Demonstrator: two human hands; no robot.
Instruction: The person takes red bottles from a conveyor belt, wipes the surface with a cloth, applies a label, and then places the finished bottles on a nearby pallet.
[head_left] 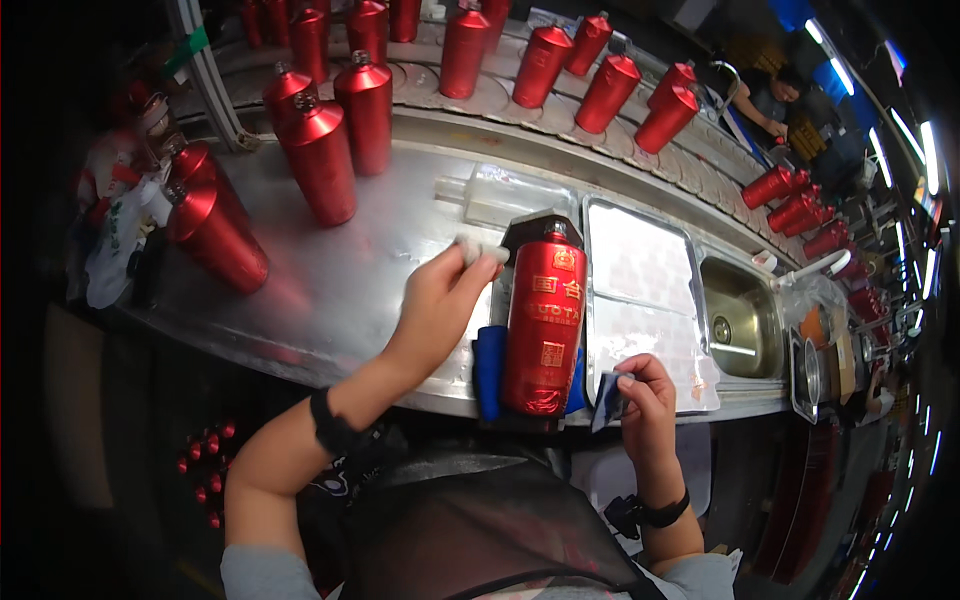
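Bottle (530,340) lies face-up on blue support (490,375) on counter (370,255), gold print (553,354) already on. Mid-job imo, can't tell what remains. Hands apart: left hand (440,295) pinching pale wad (484,252), right hand (650,405) dark scrap (606,402).

A red cylindrical bottle with gold print (545,335) lies mid-frame, over a blue cloth (490,370), near the front edge of the silvery metal counter (385,240). Just right of it I see a rectangular metal tray (588,255), then a steel sink basin (745,312). Upper left, shiny red bottles (318,165) stand on the counter; behind, across the top, others line a grey conveyor (418,95).
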